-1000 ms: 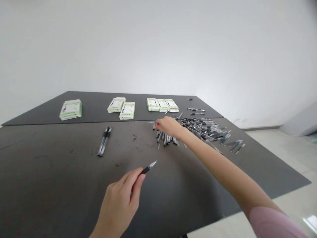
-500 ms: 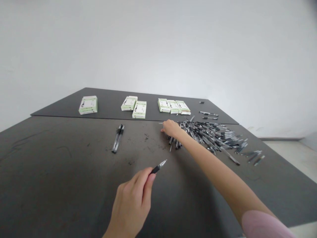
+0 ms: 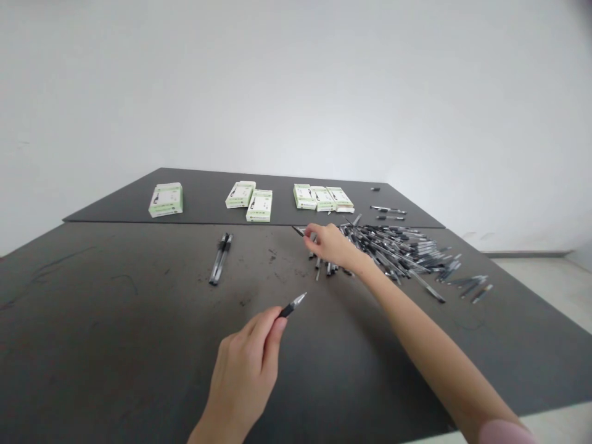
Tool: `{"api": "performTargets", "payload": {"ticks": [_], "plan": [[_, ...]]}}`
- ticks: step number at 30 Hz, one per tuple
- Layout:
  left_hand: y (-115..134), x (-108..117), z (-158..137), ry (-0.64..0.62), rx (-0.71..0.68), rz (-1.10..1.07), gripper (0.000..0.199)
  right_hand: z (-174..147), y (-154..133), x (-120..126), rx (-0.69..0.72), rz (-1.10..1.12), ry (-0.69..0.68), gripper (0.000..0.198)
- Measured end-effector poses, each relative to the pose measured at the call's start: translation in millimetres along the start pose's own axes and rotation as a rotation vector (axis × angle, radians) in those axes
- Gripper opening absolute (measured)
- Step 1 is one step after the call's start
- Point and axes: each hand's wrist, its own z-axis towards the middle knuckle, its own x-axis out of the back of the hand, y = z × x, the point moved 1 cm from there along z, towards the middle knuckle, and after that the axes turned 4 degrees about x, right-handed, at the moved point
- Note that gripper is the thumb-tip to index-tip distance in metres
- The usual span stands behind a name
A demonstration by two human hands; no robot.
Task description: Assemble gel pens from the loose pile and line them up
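Black-gripped pen (image 3: 291, 306) pinched in my left hand (image 3: 250, 357), I seem to be picking at the heap (image 3: 393, 250); my right hand (image 3: 330, 244) pinches a dark piece (image 3: 298, 230), calling for a steady lift.

Dark greys, pale greens before us
We see a slim black-gripped, silver-tipped pen (image 3: 287, 309), flat white-and-green cardboard boxes (image 3: 259, 205), a dark-grey tabletop (image 3: 139, 345), a pale-pink sleeve (image 3: 504, 432).

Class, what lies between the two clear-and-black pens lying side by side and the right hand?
In the head view: dark marks on the grey tabletop, plus the slim dark pen in the right hand.
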Motion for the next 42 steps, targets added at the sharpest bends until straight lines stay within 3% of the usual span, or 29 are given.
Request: {"api": "performTargets", "payload": {"ticks": [6,12,23,42], "plan": [[-2,3,3,0.071,-0.050,-0.036,0.024,-85,-13,33,0.176,0.290,0.027,0.008],[4,2,4,0.020,-0.147,-0.053,0.025,-132,-12,28,0.147,0.416,-0.121,0.020],[10,3,5,-0.009,-0.277,0.010,0.024,-137,0,21,0.206,0.730,-0.103,0.023],[14,1,4,-0.127,-0.291,0.016,0.021,-142,-6,28,0.243,0.668,-0.153,0.025]]}}
